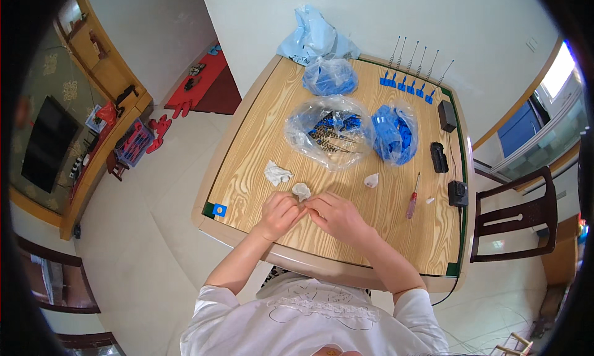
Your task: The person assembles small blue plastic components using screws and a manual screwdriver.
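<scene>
Six blue-handled pieces [408, 84] lined up done, bags [331, 133] remain full; my left hand [279, 214] and right hand [337, 217] meet fingertips-together, whether pinching anything I cannot tell.

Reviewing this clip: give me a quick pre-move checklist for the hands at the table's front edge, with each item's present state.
1. Left hand and right hand both over the table: ok.
2. Fingers meet between the hands: ok; what they pinch: cannot tell.
3. White crumpled piece just beyond the hands, within reach: ok.
4. Red-handled screwdriver lies apart to the right, untouched: ok.
5. Clear bag of parts open: cannot tell.
</scene>
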